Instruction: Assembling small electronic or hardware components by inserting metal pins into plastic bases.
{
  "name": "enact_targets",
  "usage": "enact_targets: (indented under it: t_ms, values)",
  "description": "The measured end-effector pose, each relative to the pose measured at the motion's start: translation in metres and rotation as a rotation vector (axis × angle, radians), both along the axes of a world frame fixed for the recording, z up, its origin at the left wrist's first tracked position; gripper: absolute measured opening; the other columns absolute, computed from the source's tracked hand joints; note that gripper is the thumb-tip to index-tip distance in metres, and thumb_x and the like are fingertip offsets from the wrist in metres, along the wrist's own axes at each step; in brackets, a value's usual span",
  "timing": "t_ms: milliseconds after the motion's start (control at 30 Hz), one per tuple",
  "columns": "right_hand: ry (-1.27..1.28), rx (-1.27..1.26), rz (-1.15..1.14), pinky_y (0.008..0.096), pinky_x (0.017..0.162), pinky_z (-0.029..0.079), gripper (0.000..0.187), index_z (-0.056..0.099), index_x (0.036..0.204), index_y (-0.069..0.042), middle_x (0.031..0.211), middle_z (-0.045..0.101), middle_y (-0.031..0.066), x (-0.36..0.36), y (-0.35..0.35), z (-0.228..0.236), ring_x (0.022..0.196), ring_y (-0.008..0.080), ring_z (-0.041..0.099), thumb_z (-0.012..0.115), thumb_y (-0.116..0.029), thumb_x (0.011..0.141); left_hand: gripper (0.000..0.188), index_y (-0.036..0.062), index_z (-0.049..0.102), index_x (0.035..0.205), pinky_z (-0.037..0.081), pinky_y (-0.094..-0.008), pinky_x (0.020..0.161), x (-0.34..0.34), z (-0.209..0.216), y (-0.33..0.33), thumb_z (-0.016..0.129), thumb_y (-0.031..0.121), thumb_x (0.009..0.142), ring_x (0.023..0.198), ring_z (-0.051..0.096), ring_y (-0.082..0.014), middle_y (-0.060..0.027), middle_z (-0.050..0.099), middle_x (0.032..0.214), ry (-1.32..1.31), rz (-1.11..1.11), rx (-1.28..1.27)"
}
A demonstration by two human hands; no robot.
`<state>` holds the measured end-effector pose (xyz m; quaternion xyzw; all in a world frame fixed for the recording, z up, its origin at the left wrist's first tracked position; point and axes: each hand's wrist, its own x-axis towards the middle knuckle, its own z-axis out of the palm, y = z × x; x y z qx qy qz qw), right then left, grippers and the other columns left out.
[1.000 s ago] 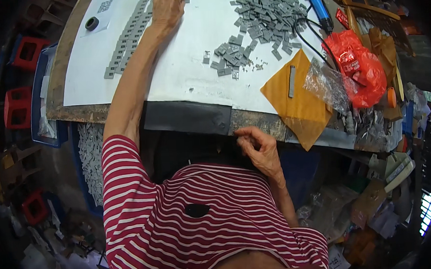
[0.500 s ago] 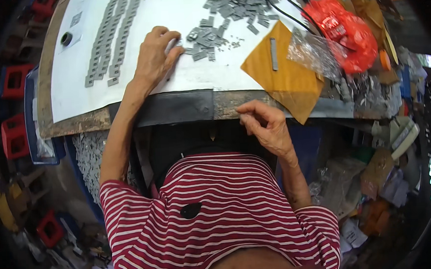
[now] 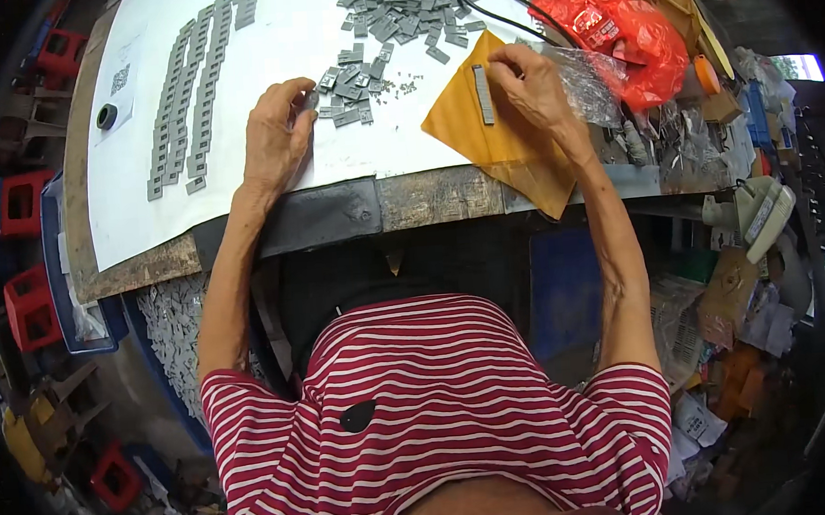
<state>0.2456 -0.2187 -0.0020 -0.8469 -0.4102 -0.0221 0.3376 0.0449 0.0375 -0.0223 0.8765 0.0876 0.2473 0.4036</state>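
My left hand [image 3: 276, 138] rests at the white sheet, its thumb and fingers curled around a small grey piece [image 3: 311, 100] that shows in part between the tips. Right beside it lie several loose flat grey pieces [image 3: 350, 93], with tiny bits [image 3: 396, 88] scattered next to them. My right hand [image 3: 536, 89] is over the brown paper [image 3: 456, 113], thumb and forefinger drawn together near the upper end of a narrow grey strip [image 3: 484, 94]. Whatever those fingertips hold is too small to make out.
Long rows of grey pieces [image 3: 205, 100] lie at the left, a black ring [image 3: 106, 116] beyond them. A larger grey heap [image 3: 407, 8] is at the far side. A red plastic bag [image 3: 626, 37], clear plastic [image 3: 591, 86] and a black cable [image 3: 502, 16] crowd the right.
My right hand has moved from the table's front edge up and forward, over the brown paper beside the grey strip. The left stays near the loose pieces. The whole view has shifted slightly.
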Motion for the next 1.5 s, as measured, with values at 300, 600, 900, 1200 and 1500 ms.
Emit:
enact_targets:
  t_ms: [300,600,900,1200,1500]
  values:
    - [-0.219,-0.063,0.182,0.0339,0.061,0.045,0.010,0.057,0.089,0.001,0.081,0.057,0.0135,0.004,0.005,-0.003,0.073,0.0298,0.058,0.055,-0.004,0.080,0.028,0.0026,0.057,0.101,0.044,-0.0275,0.061,-0.003,0.000,0.000,0.052,-0.002,0.073,0.063,0.052,-0.0158,-0.0081,0.053,0.075,0.073,0.016,-0.126]
    - [-0.372,-0.183,0.248,0.0355,0.058,0.046,0.009,0.053,0.088,-0.001,0.081,0.056,0.0124,0.009,0.005,-0.002,0.070,0.0315,0.058,0.055,-0.003,0.080,0.027,-0.0001,0.058,0.102,0.044,-0.0240,0.062,-0.005,0.005,0.000,0.054,-0.002,0.075,0.065,0.050,-0.0100,-0.0042,0.055,0.075,0.101,0.049,-0.244]
    - [-0.379,-0.202,0.225,0.0377,0.057,0.045,0.007,0.051,0.087,0.000,0.080,0.055,0.0142,0.012,0.009,-0.004,0.068,0.0321,0.058,0.053,-0.003,0.082,0.027,0.0011,0.058,0.107,0.043,-0.0207,0.065,-0.007,0.003,0.006,0.055,0.001,0.080,0.070,0.049,-0.0073,-0.0010,0.056,0.080,0.117,0.035,-0.200]
    - [0.133,0.047,0.025,0.0243,0.047,0.039,0.014,0.057,0.084,0.002,0.065,0.053,0.0021,0.010,0.006,-0.001,0.055,0.0075,0.049,0.053,-0.011,0.085,0.021,0.0012,0.063,0.099,0.044,-0.0218,0.065,-0.010,0.003,0.013,0.056,0.008,0.080,0.072,0.053,-0.0082,-0.0040,0.061,0.083,0.025,0.064,-0.396]
    - [0.789,0.317,-0.027,0.0181,0.047,0.037,0.014,0.060,0.086,0.000,0.068,0.054,-0.0003,-0.031,0.004,0.029,0.053,0.0034,0.046,0.055,-0.014,0.085,0.018,0.0030,0.059,0.091,0.045,-0.0246,0.066,-0.017,0.041,-0.020,0.058,0.018,0.081,0.070,0.052,-0.0108,-0.0044,0.060,0.080,0.089,-0.111,-0.642]
